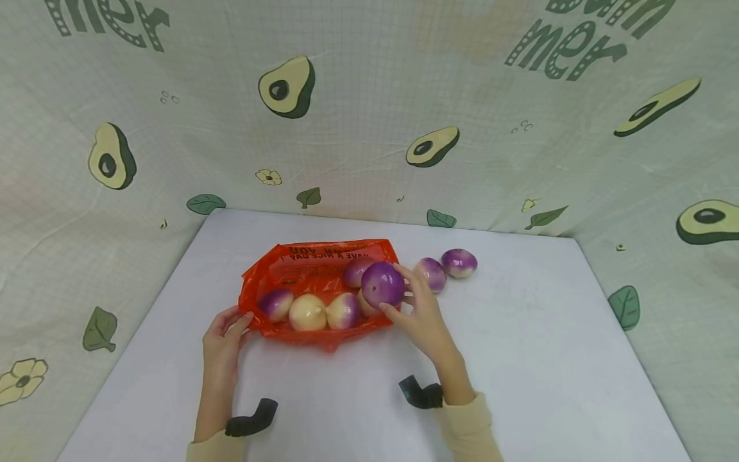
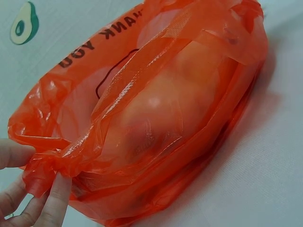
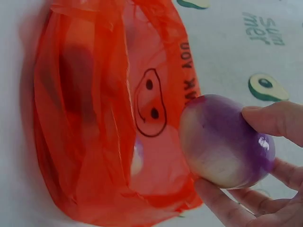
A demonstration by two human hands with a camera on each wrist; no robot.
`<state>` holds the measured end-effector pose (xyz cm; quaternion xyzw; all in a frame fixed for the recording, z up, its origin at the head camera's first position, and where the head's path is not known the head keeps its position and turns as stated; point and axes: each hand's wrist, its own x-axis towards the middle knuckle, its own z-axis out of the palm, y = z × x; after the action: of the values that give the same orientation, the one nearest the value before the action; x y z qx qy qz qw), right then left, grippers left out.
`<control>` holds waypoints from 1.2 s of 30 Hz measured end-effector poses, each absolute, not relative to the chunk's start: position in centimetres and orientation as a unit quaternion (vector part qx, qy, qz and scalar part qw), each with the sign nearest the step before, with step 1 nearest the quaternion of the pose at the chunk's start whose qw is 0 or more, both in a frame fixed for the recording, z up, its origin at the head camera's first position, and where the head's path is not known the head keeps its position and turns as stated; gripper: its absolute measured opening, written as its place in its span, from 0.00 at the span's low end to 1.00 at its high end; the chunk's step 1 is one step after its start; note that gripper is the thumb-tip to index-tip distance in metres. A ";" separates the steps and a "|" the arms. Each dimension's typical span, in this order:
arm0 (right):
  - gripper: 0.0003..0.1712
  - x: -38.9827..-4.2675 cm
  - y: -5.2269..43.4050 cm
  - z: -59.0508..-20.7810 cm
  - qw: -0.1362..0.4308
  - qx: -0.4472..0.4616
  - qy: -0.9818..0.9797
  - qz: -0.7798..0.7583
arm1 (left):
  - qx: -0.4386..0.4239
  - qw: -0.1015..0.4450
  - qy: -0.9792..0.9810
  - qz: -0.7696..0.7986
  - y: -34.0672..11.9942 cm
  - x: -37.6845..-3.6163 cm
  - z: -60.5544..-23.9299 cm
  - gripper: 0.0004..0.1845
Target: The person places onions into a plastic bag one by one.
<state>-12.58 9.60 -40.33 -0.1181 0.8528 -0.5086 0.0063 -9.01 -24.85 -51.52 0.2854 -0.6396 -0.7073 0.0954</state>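
Observation:
My left hand (image 1: 222, 333) pinches the left end of a red plastic bag (image 1: 323, 339) between thumb and fingers. The bag lies on its side on the table, its mouth spread wide toward me. Several glossy purple-and-cream onions, one a mostly cream onion (image 1: 307, 313), sit inside it. Over the bag's right end, my right hand (image 1: 420, 311) grips a purple onion (image 1: 382, 285) with thumb and fingertips. In the right wrist view, that onion (image 3: 222, 142) is held beside the bag's rim, purple side toward the palm.
Two loose onions, a nearer onion (image 1: 430, 274) and a farther onion (image 1: 459, 263), lie just right of the bag, behind my right hand. The white table (image 1: 548, 333) ends at the back against an avocado-print cloth (image 1: 358, 128), which also rises at both sides.

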 end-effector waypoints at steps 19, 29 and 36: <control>0.39 -13.3 4.1 -41.7 -0.006 -0.208 0.877 -0.432 | 0.319 0.065 -0.659 -0.678 -22.1 -7.6 -45.3 0.20; 0.39 -13.3 2.3 -42.4 -0.076 -0.243 0.891 -0.376 | 0.321 0.065 -0.653 -0.683 -22.3 -7.6 -45.5 0.18; 0.34 -13.4 1.7 -43.3 -0.115 -0.258 0.886 -0.367 | 0.315 0.068 -0.657 -0.682 -22.3 -7.5 -45.6 0.19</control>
<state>-13.37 1.72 -43.31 -0.2581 0.8864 -0.3666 -0.1149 -7.48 -22.29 -45.56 0.3150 -0.6569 -0.6817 0.0678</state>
